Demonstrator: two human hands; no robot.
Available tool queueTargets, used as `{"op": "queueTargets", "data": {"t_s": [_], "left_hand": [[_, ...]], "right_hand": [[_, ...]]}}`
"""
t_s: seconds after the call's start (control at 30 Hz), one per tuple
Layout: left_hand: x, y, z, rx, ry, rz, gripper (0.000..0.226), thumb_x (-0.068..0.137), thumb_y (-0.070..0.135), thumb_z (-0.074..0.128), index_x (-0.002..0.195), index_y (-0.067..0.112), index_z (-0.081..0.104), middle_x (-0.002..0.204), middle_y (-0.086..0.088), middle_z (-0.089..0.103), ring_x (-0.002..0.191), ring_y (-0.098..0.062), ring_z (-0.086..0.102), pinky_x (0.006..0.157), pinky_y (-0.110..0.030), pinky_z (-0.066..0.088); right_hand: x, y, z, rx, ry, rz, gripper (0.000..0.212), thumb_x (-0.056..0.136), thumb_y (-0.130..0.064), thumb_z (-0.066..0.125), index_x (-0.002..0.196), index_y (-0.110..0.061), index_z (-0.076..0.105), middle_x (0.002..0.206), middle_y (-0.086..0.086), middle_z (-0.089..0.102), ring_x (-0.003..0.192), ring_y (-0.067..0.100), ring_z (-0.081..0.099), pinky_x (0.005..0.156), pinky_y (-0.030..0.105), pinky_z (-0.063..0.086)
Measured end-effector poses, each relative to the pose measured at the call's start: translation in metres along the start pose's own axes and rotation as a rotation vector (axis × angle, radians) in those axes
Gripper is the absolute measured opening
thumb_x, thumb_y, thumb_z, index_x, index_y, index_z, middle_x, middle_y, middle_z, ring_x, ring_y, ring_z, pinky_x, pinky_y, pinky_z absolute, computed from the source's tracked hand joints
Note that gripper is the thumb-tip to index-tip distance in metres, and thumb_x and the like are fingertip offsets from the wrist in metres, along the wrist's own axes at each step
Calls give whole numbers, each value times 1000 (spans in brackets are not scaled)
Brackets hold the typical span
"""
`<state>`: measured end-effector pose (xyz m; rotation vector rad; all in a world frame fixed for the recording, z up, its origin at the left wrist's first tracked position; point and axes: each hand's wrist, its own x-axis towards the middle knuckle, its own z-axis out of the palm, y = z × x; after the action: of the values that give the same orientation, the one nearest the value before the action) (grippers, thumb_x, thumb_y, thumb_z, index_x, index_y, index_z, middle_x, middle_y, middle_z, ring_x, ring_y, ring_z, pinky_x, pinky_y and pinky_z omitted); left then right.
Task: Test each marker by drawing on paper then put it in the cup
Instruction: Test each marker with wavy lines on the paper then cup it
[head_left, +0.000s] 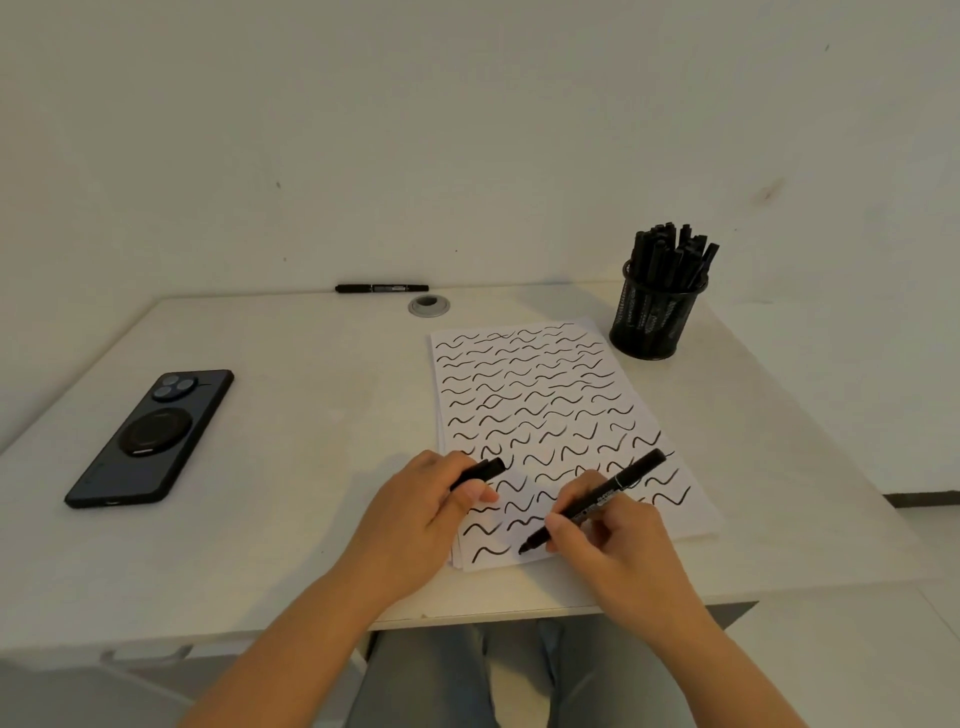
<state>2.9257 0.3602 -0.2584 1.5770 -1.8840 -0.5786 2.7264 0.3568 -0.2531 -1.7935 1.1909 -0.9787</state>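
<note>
Markers (670, 260) stand packed upright in the mesh cup (655, 325).

Desk (311, 519): pale, flat top, set against a white wall (467, 130).
Smartphone (150, 437): dark, face down, camera cluster and round ring on its back; lies on the desk's left part, angled.
Cable grommet (429, 305): grey, round, set in the desk near its far edge, centre.
</note>
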Motion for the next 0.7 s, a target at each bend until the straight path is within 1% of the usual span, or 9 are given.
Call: {"op": "queueTargets", "data": {"t_s": [0.1,0.17,0.27,0.3,0.37,0.43,0.53,0.6,0.7], "left_hand": [[0,-1,0,-5,-2,3,31,89,47,31,97,39,59,93,13,55,87,2,52,72,-14,42],[-1,0,0,-14,-3,4,37,86,52,27,97,38,60,93,15,55,87,3,51,69,-11,39],[-1,0,0,-11,-7,-5,40,84,54,26,99,37,59,94,16,54,88,4,50,69,-10,38],[-1,0,0,-8,-7,-8,37,86,52,28,99,37,59,94,17,54,88,4,50,69,-10,38],[0,0,0,-4,-6,-10,34,88,50,30,99,38,59,95,16,54,88,2,51,69,-11,38],[-1,2,1,-2,4,1,41,83,56,26,100,38,59,95,14,54,85,0,53,68,-12,39],[-3,4,-1,-17,54,25,44,80,58,27,101,37,59,95,13,54,84,-2,54,69,-13,42],[-3,5,-2,-15,78,36,45,79,57,28,102,35,60,96,12,55,86,-1,54,72,-13,43],[-6,6,-1,28,77,36,44,82,54,30,108,34,59,98,12,55,89,0,53,74,-10,42]], "right_hand": [[0,1,-1,-23,80,19,18,83,-17,61,70,-27,55,55,-15,60,47,1,47,46,9,34],[-1,2,-2,-37,122,21,22,83,-13,60,67,-27,52,56,-19,59,48,0,50,47,9,36],[-4,4,-5,-57,283,5,21,84,-20,58,67,-30,51,62,-24,62,57,-1,56,51,6,37],[-4,6,-7,-7,349,18,20,84,-21,59,68,-32,53,63,-22,63,59,0,57,52,5,38],[-3,6,-11,160,431,71,21,84,-19,60,70,-34,57,62,-11,65,58,2,58,55,5,39],[-1,7,-15,251,453,106,20,84,-16,61,72,-32,59,59,-6,63,55,2,56,55,8,42],[2,4,-19,339,462,132,17,84,-13,61,73,-26,61,54,-6,60,50,3,52,51,10,42],[3,1,-19,443,438,146,21,85,-10,58,71,-25,63,53,-4,58,50,6,50,49,13,42],[4,-7,-16,618,368,156,30,90,-13,50,67,-25,65,53,-1,58,50,10,50,47,18,42]]}}
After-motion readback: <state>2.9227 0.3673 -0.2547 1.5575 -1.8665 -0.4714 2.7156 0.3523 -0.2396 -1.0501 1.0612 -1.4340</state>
